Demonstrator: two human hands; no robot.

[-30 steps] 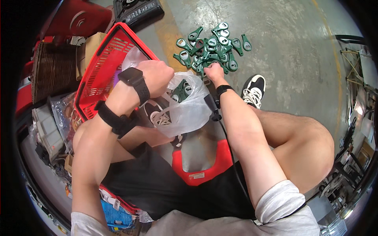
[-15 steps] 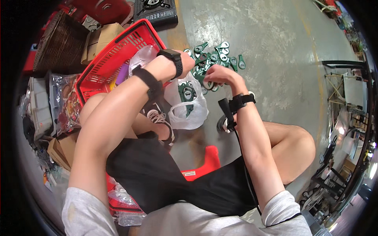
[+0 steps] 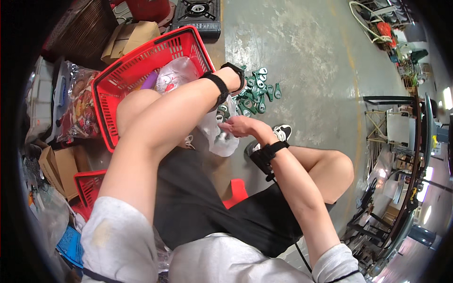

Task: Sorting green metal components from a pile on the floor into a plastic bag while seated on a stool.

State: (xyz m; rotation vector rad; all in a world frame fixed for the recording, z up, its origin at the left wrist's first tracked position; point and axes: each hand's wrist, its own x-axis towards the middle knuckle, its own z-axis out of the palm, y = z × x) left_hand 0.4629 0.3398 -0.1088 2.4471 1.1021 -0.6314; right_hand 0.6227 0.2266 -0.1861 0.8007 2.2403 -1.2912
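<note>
A white plastic bag [image 3: 228, 149] stands on the floor between my feet, with green and silver bottle openers [image 3: 220, 113] inside. My right hand [image 3: 240, 126] is at the bag's mouth, its fingers stretched out toward the left, and nothing shows in them. My left hand [image 3: 235, 85] is bent down over the bag's far side, by the nearest openers. Its fingers are hidden behind the wrist, so its grip does not show. A loose pile of the same bottle openers [image 3: 257, 94] lies on the floor just beyond both hands.
A red basket [image 3: 104, 92] with plastic-wrapped things stands at my left. A black portable stove [image 3: 197, 23] and a cardboard box [image 3: 137, 37] are behind it. My shoe [image 3: 283, 132] is right of the bag. Shelving and a table frame [image 3: 396, 127] line the right side.
My right hand has come nearer, from the pile to the bag's mouth, and its fingers have straightened. My left hand has turned downward. The head view has shifted.
</note>
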